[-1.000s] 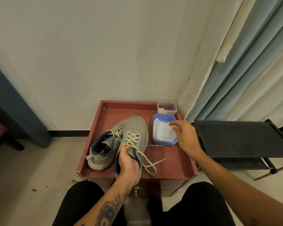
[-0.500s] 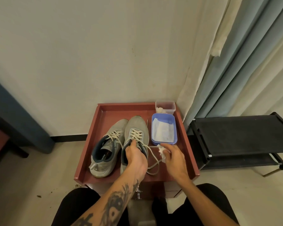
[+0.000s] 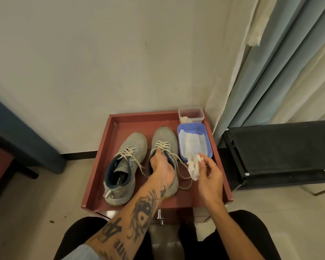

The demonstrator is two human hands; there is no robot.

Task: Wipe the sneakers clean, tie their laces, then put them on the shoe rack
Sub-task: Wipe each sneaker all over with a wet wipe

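Note:
Two grey sneakers with untied cream laces stand side by side on a red-brown tray table (image 3: pixel 120 119). The left sneaker (image 3: pixel 127 160) is free. My left hand (image 3: pixel 160 169) grips the collar and tongue of the right sneaker (image 3: pixel 164 137), with fingers inside its opening. My right hand (image 3: pixel 210 179) pinches a crumpled white wipe (image 3: pixel 193 166) just right of that sneaker, at the near end of a blue box (image 3: pixel 206 136) that holds more white wipes. The black shoe rack (image 3: pixel 278 147) stands to the right of the tray.
A small clear container (image 3: pixel 191 114) with white scraps sits at the tray's back right corner. Curtains (image 3: pixel 270 62) hang behind the rack. A dark blue piece of furniture (image 3: pixel 17 128) stands at the left. My knees are below the tray's front edge.
My right hand left the blue box with a wipe and came toward the right sneaker. The sneaker in my left hand, lifted before, now stands lower on the tray beside the other.

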